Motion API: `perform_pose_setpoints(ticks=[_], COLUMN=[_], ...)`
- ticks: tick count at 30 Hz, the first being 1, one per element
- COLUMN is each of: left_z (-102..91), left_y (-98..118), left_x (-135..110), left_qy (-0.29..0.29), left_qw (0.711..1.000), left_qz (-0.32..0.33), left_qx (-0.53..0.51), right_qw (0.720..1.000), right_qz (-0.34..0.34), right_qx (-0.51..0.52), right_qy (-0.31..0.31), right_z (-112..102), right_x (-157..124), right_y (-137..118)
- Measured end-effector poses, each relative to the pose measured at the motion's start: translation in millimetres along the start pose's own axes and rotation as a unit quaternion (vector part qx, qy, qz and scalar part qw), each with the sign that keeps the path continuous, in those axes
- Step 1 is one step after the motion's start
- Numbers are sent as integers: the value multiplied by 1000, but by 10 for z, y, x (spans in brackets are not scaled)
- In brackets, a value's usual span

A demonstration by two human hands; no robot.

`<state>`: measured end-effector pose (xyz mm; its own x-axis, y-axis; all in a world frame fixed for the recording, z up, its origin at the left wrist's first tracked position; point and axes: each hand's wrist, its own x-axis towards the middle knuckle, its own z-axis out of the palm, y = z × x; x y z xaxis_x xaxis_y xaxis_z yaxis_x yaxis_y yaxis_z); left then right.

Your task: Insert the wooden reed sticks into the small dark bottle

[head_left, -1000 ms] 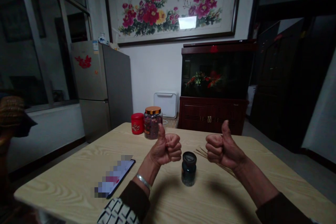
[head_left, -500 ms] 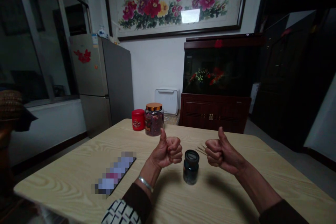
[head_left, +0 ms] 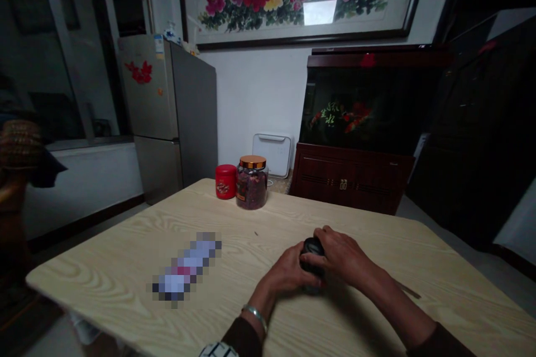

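Observation:
A small dark jar with a black lid (head_left: pixel 313 245) stands on the light wood-grain table (head_left: pixel 201 323), mostly covered by my hands. My left hand (head_left: pixel 288 269), with a silver bangle at its wrist, wraps round the jar's left side. From the right, my right hand (head_left: pixel 340 251) grips the upper part by the lid, its thumb across the front. Thin brown sticks (head_left: pixel 408 290) lie partly hidden beyond my right forearm.
Farther back stand a red canister (head_left: pixel 225 183) and a large clear jar with a copper-coloured lid (head_left: pixel 252 187). A pixelated phone-like slab (head_left: pixel 188 268) lies at the left. Behind are a refrigerator (head_left: pixel 195 117) and a fish tank (head_left: pixel 364 106).
Both hands have gone from raised thumbs beside the small jar to closing round it. The view has shifted slightly, and the sticks now show by my right forearm.

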<state>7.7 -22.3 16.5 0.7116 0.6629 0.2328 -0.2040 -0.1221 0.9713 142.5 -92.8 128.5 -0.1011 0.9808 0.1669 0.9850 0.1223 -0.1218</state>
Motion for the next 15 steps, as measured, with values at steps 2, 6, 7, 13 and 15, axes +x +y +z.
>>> perform_pose_setpoints(ticks=[2,6,7,13,15], left_z=[9,-5,-4,6,3], left_y=[-16,-3,3,41,39], left_x=[-1,-23,-26,-26,-27], left_qy=[15,37,41,35,29], left_qw=[999,995,995,996,997], left_qz=[12,21,23,54,40], left_qx=[42,87,86,64,62], right_qw=[1000,997,993,986,997], right_qz=[-6,-43,-67,-74,-31], right_qx=[-5,57,93,144,74], right_qy=[-8,-16,-23,-24,0], right_z=[-16,-59,-71,-71,-59], right_x=[32,30,16,-32,-7], right_y=[-20,93,141,187,112])
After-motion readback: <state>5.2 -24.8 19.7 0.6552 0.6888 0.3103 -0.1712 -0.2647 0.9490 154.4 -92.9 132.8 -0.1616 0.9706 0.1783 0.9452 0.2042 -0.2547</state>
